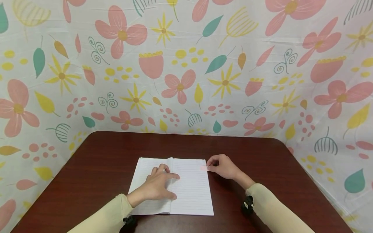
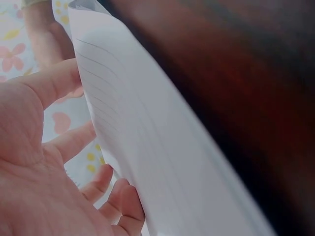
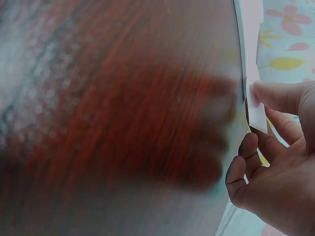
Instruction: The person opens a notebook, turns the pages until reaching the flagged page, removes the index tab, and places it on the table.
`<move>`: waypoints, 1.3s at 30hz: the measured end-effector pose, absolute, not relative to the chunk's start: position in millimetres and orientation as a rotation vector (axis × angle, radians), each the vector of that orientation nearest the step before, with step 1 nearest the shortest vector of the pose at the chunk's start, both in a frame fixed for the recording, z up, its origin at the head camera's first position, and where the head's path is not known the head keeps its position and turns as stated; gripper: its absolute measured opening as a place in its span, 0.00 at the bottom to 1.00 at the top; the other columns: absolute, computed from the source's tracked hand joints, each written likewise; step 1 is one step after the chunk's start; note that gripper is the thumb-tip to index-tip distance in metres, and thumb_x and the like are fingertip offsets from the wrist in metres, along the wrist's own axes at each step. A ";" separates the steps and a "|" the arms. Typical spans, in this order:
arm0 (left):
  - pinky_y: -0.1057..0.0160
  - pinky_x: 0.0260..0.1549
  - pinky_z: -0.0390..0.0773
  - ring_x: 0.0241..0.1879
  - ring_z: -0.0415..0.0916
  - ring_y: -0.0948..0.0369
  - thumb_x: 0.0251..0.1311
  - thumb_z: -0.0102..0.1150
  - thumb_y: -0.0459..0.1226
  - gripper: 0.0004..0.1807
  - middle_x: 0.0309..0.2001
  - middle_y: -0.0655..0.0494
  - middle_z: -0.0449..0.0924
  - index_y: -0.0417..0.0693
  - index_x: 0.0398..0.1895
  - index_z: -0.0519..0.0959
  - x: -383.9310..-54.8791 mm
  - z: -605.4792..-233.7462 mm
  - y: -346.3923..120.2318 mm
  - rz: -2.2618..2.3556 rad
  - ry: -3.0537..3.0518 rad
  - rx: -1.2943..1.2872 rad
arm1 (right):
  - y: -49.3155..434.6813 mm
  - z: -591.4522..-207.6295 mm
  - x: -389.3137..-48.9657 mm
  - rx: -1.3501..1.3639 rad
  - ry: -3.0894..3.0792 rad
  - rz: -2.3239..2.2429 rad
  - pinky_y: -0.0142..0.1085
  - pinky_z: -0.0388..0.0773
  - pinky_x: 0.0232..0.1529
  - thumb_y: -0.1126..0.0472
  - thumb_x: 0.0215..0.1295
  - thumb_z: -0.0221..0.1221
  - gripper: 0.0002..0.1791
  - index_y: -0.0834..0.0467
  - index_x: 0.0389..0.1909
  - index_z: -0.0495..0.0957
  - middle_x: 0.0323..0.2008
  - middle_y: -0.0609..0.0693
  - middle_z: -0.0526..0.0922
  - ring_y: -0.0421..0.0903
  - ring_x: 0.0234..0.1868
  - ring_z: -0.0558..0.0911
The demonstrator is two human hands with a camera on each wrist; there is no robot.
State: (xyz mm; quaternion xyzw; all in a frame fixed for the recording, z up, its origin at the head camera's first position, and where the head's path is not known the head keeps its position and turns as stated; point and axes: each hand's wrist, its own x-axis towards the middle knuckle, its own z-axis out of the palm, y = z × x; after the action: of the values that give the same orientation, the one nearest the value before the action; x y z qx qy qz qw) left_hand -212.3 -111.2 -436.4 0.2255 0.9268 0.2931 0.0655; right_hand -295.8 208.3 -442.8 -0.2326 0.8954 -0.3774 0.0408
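An open notebook [image 1: 193, 194] with lined white pages lies on the table. Across its middle fold my left hand [image 1: 157, 185] rests, thumb and index finger spread onto the right page. In the left wrist view, fingertips of the left hand [image 2: 44, 147] touch the lined paper [image 2: 133, 113]. At the upper right edge of the right page, my right hand [image 1: 224, 166] pinches a small pale pink sticky note [image 1: 203, 168], which overlaps the page. The right wrist view has the slip between thumb and index finger, its end sticking out past the page edge.
The dark reddish-brown table [image 1: 247, 149] extends around the notebook. Behind it and at both sides hangs a white curtain [image 1: 186, 42] with flowers and leaves. A black band [image 1: 247, 204] is on the right wrist, another [image 1: 128, 223] on the left.
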 end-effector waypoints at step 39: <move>0.47 0.35 0.68 0.48 0.60 0.48 0.45 0.84 0.44 0.32 0.54 0.52 0.64 0.55 0.59 0.86 -212.2 -433.8 -110.5 0.892 2.797 0.677 | 212.5 -433.0 -283.6 -0.758 2.738 -1.177 0.37 0.76 0.36 0.67 0.67 0.70 0.02 0.59 0.37 0.87 0.33 0.46 0.84 0.46 0.35 0.78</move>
State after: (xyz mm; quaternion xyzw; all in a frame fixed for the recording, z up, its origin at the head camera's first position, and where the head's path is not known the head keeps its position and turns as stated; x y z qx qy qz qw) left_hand -212.2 -110.5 -433.8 0.2242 0.9264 0.2955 0.0644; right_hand -283.6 212.5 -433.0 -0.2462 0.8899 -0.3826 0.0333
